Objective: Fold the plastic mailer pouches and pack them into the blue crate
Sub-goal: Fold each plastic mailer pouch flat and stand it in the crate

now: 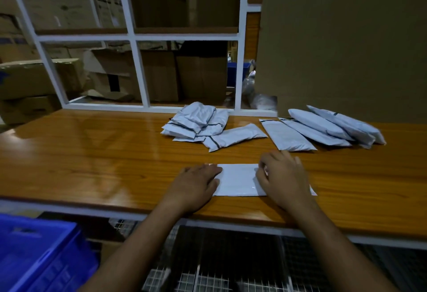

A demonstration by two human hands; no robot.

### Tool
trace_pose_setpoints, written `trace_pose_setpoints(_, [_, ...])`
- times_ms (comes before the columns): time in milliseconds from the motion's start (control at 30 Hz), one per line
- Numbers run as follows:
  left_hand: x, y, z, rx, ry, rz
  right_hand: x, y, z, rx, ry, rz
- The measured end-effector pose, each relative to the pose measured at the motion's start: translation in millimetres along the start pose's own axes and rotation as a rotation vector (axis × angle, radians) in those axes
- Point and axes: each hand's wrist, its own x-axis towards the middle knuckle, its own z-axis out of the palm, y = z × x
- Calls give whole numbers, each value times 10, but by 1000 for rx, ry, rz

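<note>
A flat white mailer pouch (238,179) lies on the wooden table (92,160) near its front edge. My left hand (196,184) rests flat on the pouch's left end, fingers straight. My right hand (283,176) lies on its right end with the fingers bent onto the plastic; whether it pinches the plastic I cannot tell. Farther back sit a heap of folded pouches (196,123) and a row of several long pouches (328,127) leaning on one another. The blue crate (39,254) stands below the table at the lower left.
A white metal frame (138,70) with cardboard boxes behind it borders the table's back. A tall cardboard sheet (342,42) stands at the back right. Wire mesh (208,268) lies under the table's front edge.
</note>
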Motion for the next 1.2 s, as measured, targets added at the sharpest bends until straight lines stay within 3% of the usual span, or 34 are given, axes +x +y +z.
trace_pose_setpoints(67, [-51, 14, -40, 46, -65, -5, 82, -190, 19, 211, -21, -32])
trace_pose_setpoints(200, [-145, 57, -108, 130, -131, -59, 158, -610, 94, 576, -419, 125])
trace_pose_setpoints(267, [-169, 45, -107, 119, -122, -100, 183, -676, 123, 519, -526, 162])
trace_pose_setpoints(367, [-180, 21, -103, 47, -121, -143, 202, -691, 200, 261, -612, 23])
trace_pose_setpoints(600, [-110, 103, -129, -25, 49, -142, 235, -823, 321, -60, -701, 18])
trace_pose_setpoints(733, [-83, 167, -132, -17, -86, -144, 236, -824, 328, -31, -717, 34])
trace_pose_setpoints(933, [-54, 175, -132, 238, -203, -178, 199, -722, 297, 82, -676, -1])
trace_pose_setpoints(1200, [-100, 128, -119, 130, -210, -188, 188, -240, 85, 63, -699, 5])
